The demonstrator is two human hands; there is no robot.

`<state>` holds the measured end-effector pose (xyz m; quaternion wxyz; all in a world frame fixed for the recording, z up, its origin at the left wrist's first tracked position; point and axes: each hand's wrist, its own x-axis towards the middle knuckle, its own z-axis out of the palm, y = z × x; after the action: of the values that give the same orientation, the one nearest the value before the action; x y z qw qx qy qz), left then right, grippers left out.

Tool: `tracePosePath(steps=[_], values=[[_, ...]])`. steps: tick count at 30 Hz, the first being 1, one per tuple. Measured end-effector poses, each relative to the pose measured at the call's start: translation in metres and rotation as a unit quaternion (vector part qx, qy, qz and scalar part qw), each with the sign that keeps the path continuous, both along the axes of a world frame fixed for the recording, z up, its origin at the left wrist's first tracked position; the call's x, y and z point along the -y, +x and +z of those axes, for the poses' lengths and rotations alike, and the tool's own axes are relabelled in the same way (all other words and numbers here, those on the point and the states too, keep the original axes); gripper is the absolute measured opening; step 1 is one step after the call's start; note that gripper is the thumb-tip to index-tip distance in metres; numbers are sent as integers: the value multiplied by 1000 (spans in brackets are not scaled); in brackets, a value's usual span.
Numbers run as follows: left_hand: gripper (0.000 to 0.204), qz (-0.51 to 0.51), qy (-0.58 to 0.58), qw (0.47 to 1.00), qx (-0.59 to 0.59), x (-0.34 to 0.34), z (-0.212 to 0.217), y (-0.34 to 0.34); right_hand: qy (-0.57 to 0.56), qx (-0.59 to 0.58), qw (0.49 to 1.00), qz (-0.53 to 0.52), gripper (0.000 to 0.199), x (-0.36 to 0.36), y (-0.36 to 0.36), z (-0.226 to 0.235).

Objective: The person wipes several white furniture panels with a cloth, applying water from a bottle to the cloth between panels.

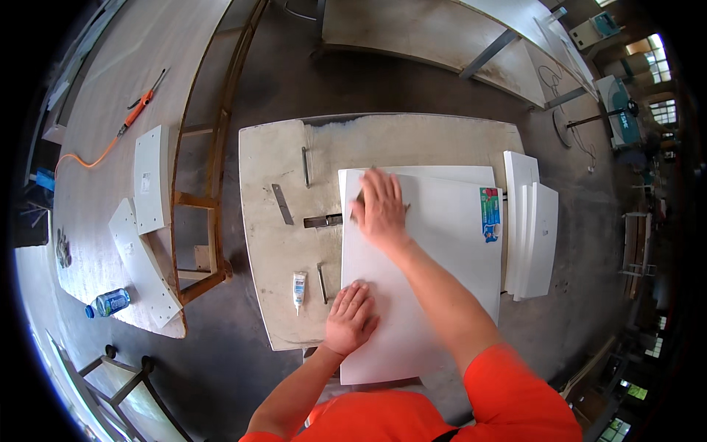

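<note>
A large white panel (434, 258) lies on the pale workbench (272, 243), overhanging its near edge. My left hand (352, 317) rests flat on the panel's near left edge, fingers together, holding nothing. My right hand (381, 206) presses down on the panel's far left part, covering a small brown pad (360, 197) that peeks out by the fingers. A flat metal tool (322, 220) lies right beside that hand, at the panel's left edge. A coloured sticker (490, 214) sits on the panel's right side.
On the bench lie a glue tube (299, 289), two metal bar handles (305, 166), (322, 283) and a metal strip (282, 204). Stacked white panels (532, 232) stand to the right. The left table holds white panels (151, 180), an orange tool (136, 112) and a bottle (110, 302).
</note>
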<state>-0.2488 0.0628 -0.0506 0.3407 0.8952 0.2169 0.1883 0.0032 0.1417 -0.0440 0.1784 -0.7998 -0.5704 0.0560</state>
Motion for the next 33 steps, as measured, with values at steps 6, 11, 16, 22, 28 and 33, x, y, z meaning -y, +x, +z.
tracePosePath(steps=[6,11,16,22,28,33], values=[[46,15,-20,1000,-1,0,1,-1,-87,27,995,-44,89,37,-37,-24],[49,3,-25,1000,13,2,-6,-8,-82,47,995,-28,92,30,-13,-15],[43,4,-62,997,36,0,-1,0,-99,87,987,-89,94,0,20,-23],[35,21,-32,997,74,-3,-10,-14,-75,31,996,26,99,18,-54,-12],[30,40,-41,996,69,1,-9,-6,-91,30,995,-5,93,-26,-44,-11],[28,26,-32,996,75,1,-10,-11,-77,-7,992,97,95,30,-77,-1]])
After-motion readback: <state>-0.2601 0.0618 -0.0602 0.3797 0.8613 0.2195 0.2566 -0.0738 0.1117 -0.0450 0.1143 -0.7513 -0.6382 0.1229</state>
